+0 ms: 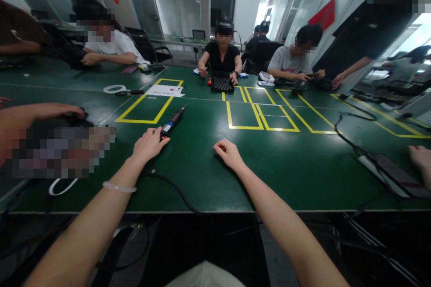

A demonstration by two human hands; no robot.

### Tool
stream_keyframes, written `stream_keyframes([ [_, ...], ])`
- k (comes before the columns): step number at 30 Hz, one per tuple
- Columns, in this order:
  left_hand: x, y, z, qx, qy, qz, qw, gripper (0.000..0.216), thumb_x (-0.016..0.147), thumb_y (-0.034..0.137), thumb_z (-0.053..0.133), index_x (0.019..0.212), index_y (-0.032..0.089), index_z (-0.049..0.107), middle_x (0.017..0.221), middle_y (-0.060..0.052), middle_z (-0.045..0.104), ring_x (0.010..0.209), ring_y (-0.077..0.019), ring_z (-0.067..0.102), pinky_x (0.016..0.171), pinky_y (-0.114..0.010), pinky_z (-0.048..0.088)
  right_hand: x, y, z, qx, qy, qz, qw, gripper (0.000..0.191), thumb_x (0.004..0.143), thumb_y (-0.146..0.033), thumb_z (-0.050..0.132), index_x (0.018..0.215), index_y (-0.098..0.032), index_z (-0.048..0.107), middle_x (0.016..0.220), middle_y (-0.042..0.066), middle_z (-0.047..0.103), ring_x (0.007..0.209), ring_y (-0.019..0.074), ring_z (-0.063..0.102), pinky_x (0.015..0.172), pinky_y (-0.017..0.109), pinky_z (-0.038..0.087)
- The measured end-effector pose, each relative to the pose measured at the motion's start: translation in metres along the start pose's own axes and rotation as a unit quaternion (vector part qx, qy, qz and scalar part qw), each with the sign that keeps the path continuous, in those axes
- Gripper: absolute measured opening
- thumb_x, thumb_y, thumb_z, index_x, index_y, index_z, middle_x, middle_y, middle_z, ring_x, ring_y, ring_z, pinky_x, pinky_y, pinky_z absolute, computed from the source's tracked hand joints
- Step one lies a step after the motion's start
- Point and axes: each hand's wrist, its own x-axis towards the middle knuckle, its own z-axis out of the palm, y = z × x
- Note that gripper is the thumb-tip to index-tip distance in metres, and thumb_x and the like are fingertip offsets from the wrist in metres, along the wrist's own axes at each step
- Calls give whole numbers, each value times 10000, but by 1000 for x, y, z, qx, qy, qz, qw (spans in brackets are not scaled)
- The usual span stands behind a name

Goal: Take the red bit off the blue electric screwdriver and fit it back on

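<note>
My left hand point(150, 145) is closed on the rear end of an electric screwdriver point(172, 123). The tool is black with a blue-and-white label, and its bit points away and to the right. To the right, my right hand point(229, 152) rests on the green table point(198, 161) with its fingers curled in towards the thumb. Whether anything small is inside those fingers is hidden. A black cable point(175, 186) runs from near my left wrist to the table's front edge.
Yellow tape outlines point(138, 121) mark the table. A white paper point(164, 91) and a white ring-shaped object point(114, 89) lie at the back left. Across from me a person handles a black tray point(222, 83). Cables point(353, 145) and a flat device point(393, 175) lie right; a co-worker's arm reaches in left.
</note>
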Motion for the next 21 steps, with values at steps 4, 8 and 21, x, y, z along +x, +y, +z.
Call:
stream_keyframes([
  [4,5,-16,2,9,23,-15,1000,685,951,588,343,1480,161,428,1423,-223,499,1173,-417,567,894,-505,487,0,2,1,-5,-2,-2,1000,173,918,-272,589,812,-179,689,800,14,591,707,138,546,690,262,413],
  [8,0,-18,6,35,95,9,995,605,946,520,421,1425,158,493,1346,-209,571,1151,-391,576,949,-481,446,-1,0,1,-14,-8,-5,1000,158,912,-249,591,806,-181,686,792,17,602,729,146,554,703,261,415],
  [21,-10,-6,-1,50,105,-10,993,374,956,432,432,1143,149,588,1050,-170,678,954,-335,639,820,-402,469,-2,-4,1,-19,-18,1,1000,149,909,-239,594,809,-180,687,789,10,599,712,136,542,708,254,414],
])
